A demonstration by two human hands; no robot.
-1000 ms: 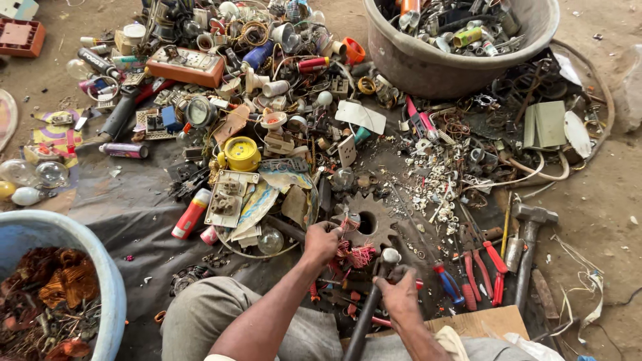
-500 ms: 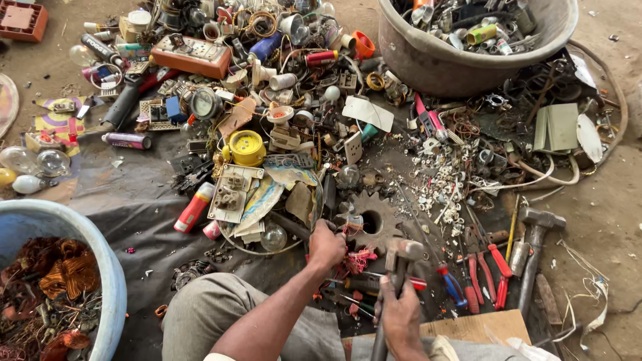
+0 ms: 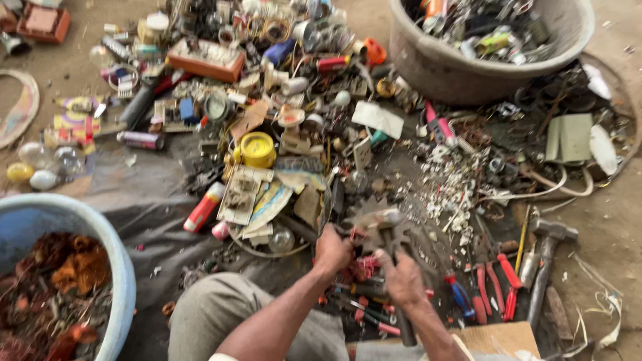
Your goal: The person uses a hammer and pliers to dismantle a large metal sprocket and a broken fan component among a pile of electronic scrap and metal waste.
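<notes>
Here, the right hand (image 3: pixel 404 279) wraps its fingers around a hammer (image 3: pixel 388 230); the left hand (image 3: pixel 332 249) pinches a small red part (image 3: pixel 358 267). Beyond the fingers, scrap litters a grey sheet (image 3: pixel 140 194) on the dirt floor (image 3: pixel 615 220).

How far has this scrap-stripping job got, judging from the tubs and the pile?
Done: the blue tub holds copper-coloured scrap and the grey basin mixed metal parts. In hand: the right hand holds a hammer over a small piece under the left hand. Left: a wide spread of unsorted scrap.
</notes>
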